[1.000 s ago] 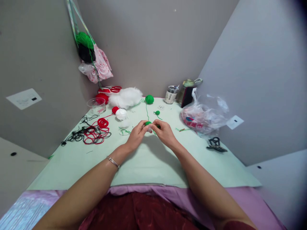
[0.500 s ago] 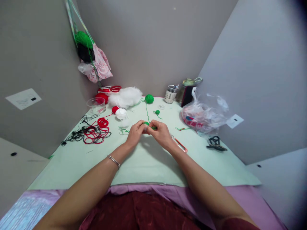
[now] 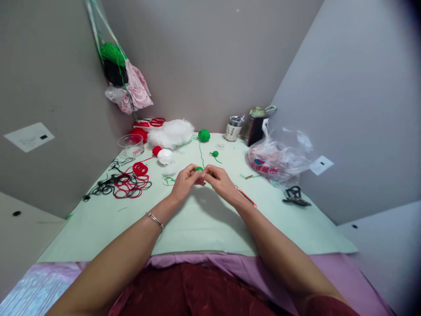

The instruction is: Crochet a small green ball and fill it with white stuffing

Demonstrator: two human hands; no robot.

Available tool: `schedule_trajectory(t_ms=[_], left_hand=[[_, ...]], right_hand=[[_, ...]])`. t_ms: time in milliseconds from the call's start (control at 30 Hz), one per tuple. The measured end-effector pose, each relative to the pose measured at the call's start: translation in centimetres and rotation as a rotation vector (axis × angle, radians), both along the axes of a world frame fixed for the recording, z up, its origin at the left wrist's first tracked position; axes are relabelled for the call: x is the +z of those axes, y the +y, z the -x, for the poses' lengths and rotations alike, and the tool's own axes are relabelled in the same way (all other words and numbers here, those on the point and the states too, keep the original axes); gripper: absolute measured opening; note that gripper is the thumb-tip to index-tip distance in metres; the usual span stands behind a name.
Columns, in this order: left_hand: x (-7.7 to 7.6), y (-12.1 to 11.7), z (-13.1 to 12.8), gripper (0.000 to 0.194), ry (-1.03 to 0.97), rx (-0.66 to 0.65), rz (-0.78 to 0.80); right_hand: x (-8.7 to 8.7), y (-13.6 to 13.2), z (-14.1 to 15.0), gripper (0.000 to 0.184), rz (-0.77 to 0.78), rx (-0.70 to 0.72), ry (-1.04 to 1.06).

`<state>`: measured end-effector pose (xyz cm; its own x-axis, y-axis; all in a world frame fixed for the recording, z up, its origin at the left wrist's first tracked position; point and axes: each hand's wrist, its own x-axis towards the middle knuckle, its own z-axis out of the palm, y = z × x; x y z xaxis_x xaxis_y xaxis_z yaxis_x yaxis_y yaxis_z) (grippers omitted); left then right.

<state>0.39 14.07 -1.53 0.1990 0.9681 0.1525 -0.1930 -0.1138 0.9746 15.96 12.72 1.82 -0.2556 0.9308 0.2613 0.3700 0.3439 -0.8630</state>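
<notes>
My left hand (image 3: 184, 183) is closed around a small piece of green yarn work (image 3: 199, 169), with only its top showing between the fingers. My right hand (image 3: 219, 181) pinches at the same piece, its fingertips meeting the left ones. Whether it also holds a tool is hidden. A green strand (image 3: 201, 153) runs from the piece up to a green yarn ball (image 3: 204, 135). Just right of my right hand lies an orange-edged carabiner-like object (image 3: 246, 196), partly covered by it. Green scraps in a ring (image 3: 169, 180) lie left of my left hand.
Tangled black cord (image 3: 107, 186) and red yarn (image 3: 131, 189) spread at left. Behind are white stuffing (image 3: 171, 134), a white yarn ball (image 3: 165, 156) and a clear cup (image 3: 131, 147). A plastic bag (image 3: 276, 162), pen tin (image 3: 233, 129) and black clip (image 3: 296, 197) stand or lie right.
My fingertips have shifted slightly around the piece. Green showing behind my right fingers earlier is now hidden. The whole view has slid a little.
</notes>
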Motion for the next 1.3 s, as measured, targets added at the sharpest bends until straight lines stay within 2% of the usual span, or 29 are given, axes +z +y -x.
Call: schedule_trajectory(t_ms=[167,400,600,700,833,933,1033,1133,1300], left_hand=[[-0.5,0.3,-0.1,0.011,0.008,0.064,0.063],[0.5,-0.4,-0.4,0.025,-0.067,-0.044,0.09],[0.6,-0.5,-0.3,0.041,-0.083,-0.109,0.056],[0.3,-0.1,-0.2,0.043,-0.054,-0.081,0.035],[0.0,0.3,-0.2,0.029,0.006,0.004,0.003],[-0.1,0.4,-0.2,0.019,0.033,0.084,-0.023],[-0.1,0.4,-0.2,0.017,0.03,0.114,-0.043],[0.2,0.0,-0.3,0.025,0.008,0.068,-0.046],[0.9,-0.9,-0.4,0.033,-0.041,-0.024,-0.024]], right_hand=[[-0.8,-0.3,0.9,0.017,-0.025,-0.013,-0.051],[-1.3,0.7,0.7,0.024,0.013,-0.128,0.007],[-1.0,1.4,-0.3,0.033,0.07,-0.112,0.101],[-0.3,0.9,-0.3,0.03,0.107,-0.051,0.134],[0.3,-0.1,0.5,0.023,0.141,0.014,0.173],[0.1,-0.2,1.2,0.021,0.166,0.02,0.197],[-0.5,0.3,1.5,0.024,0.219,-0.004,0.222],[-0.9,0.9,1.3,0.031,0.244,-0.03,0.23],[-1.0,1.2,0.6,0.038,0.173,-0.073,0.212]])
